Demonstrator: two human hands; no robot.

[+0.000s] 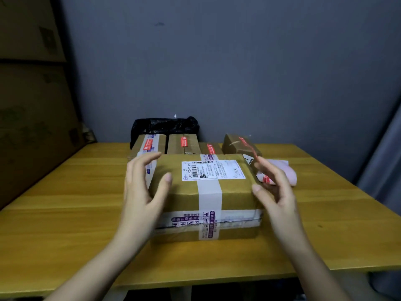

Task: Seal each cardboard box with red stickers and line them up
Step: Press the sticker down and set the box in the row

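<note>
Our left hand point(143, 187) and right hand point(275, 190) flank the large taped brown cardboard box point(206, 192), fingers spread, gripping nothing; its long axis runs hand to hand. Beyond, red-stickered boxes point(184, 144) line the wooden table point(65, 213).

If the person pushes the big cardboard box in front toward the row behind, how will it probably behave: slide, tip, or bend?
The big cardboard box is wide and low, resting flat on the table, so it should slide rather than tip. Its straight taped edges suggest it stays stiff. The smooth wooden top probably gives little resistance; its weight cannot be judged.
</note>
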